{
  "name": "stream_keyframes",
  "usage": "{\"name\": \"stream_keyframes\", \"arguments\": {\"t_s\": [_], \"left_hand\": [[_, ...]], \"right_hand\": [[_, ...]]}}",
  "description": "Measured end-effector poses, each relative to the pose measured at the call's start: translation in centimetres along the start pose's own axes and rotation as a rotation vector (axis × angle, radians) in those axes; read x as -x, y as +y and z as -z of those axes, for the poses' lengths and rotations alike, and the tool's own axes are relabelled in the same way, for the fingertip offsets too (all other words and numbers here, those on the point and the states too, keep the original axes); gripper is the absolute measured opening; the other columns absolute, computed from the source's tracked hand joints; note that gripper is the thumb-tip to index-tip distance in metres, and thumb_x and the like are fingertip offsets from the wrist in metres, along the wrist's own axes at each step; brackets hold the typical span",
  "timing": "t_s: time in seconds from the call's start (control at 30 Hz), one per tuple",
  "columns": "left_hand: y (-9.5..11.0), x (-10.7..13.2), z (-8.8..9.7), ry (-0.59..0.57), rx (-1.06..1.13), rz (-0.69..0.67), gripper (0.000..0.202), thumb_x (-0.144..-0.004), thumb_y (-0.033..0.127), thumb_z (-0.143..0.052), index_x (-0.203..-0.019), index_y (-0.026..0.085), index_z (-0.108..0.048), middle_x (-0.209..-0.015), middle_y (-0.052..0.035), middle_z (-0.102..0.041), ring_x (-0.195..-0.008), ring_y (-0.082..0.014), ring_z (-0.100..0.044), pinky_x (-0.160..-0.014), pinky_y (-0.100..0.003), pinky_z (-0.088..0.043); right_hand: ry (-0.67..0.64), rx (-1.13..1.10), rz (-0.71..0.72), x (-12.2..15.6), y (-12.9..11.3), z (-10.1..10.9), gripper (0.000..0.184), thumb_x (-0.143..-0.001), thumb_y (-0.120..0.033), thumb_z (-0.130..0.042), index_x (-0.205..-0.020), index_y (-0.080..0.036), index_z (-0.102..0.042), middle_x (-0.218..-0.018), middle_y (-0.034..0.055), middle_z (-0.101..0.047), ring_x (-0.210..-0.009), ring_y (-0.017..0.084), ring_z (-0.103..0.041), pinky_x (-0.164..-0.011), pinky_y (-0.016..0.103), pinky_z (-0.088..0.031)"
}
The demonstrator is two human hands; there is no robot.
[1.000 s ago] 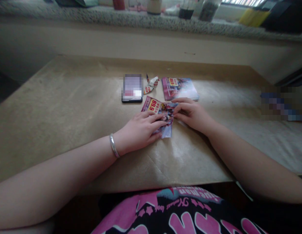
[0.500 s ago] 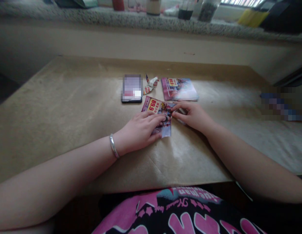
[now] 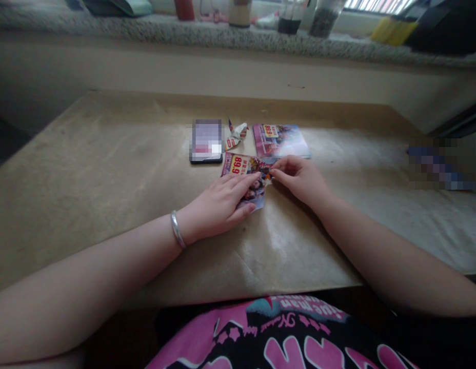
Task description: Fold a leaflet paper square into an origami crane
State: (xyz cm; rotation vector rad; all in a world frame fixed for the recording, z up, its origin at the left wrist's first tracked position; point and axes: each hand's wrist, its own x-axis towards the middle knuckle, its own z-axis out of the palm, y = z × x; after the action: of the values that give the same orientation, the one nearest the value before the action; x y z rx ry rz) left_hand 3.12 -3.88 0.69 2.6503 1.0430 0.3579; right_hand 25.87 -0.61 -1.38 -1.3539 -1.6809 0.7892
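A printed paper flyer with a yellow 89.9 label lies on the table in front of me. My left hand rests flat on its lower left part, fingers stretched out, hiding some of the print. At the flyer's right edge, my right hand pinches the paper between thumb and forefinger. Just beyond it, a stack of similar flyers lies on the table. A folded paper bird stands to the left of that stack.
Left of the bird lies a phone with a blurred screen. A blurred bluish item is at the table's right. Bottles and jars line the stone windowsill behind the table.
My right hand has stayed at the flyer's right edge, its fingers now drawn closer together in a pinch. The flyer's right side has shifted slightly; my left hand stays flat on it.
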Motion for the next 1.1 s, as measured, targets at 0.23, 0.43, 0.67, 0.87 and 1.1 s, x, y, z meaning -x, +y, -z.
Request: {"name": "stream_keyframes", "arguments": {"t_s": [0.23,0.43,0.67,0.87,1.1], "left_hand": [[-0.2,-0.1,0.1,0.000,0.059,-0.035,0.060,-0.092,0.040,-0.047,-0.144,0.011,-0.037,-0.146,-0.0150,-0.045,-0.135,-0.0262,-0.041,-0.115,-0.045,-0.034],[-0.4,-0.1,-0.1,0.006,0.033,-0.078,0.060,-0.086,0.035,-0.055,-0.140,0.011,-0.043,-0.144,-0.0146,-0.047,-0.134,-0.0269,-0.042,-0.115,-0.045,-0.033],[-0.7,-0.1,0.0,0.018,0.027,-0.113,0.054,-0.085,0.038,-0.061,-0.131,0.014,-0.051,-0.143,-0.0128,-0.047,-0.134,-0.0272,-0.040,-0.117,-0.046,-0.031],[-0.7,0.1,-0.2,0.154,0.062,-0.125,0.069,-0.076,0.036,-0.070,-0.134,0.015,-0.040,-0.147,-0.0179,-0.037,-0.142,-0.0304,-0.029,-0.119,-0.050,-0.027],[-2.0,-0.2,-1.4,0.284,0.053,-0.271,0.104,-0.076,0.047,-0.072,-0.151,0.018,-0.006,-0.155,-0.0219,-0.020,-0.147,-0.0352,-0.015,-0.119,-0.057,-0.020]], "right_hand": [[0.155,-0.015,0.065,0.0,-0.1,-0.6,0.032,-0.075,-0.034,-0.068,-0.099,-0.026,-0.050,-0.061,-0.0080,-0.052,-0.058,0.013,-0.056,-0.059,0.028,-0.046],[0.132,-0.058,0.027,-0.2,0.1,-0.8,0.044,-0.075,-0.041,-0.068,-0.112,-0.027,-0.046,-0.062,-0.0071,-0.053,-0.059,0.016,-0.059,-0.059,0.032,-0.049],[0.059,-0.207,-0.135,-0.3,-0.7,-0.4,0.036,-0.067,-0.047,-0.075,-0.078,-0.022,-0.052,-0.059,-0.0032,-0.063,-0.049,0.011,-0.054,-0.047,0.025,-0.040],[0.046,-0.253,-0.156,0.1,-1.3,-0.4,0.040,-0.065,-0.050,-0.077,-0.062,-0.022,-0.048,-0.057,-0.0012,-0.063,-0.047,0.010,-0.050,-0.045,0.023,-0.035],[0.014,-0.080,0.056,0.6,-1.1,-0.5,0.035,-0.072,-0.041,-0.071,-0.061,-0.021,-0.045,-0.052,-0.0064,-0.047,-0.049,0.009,-0.043,-0.049,0.024,-0.034]]}}
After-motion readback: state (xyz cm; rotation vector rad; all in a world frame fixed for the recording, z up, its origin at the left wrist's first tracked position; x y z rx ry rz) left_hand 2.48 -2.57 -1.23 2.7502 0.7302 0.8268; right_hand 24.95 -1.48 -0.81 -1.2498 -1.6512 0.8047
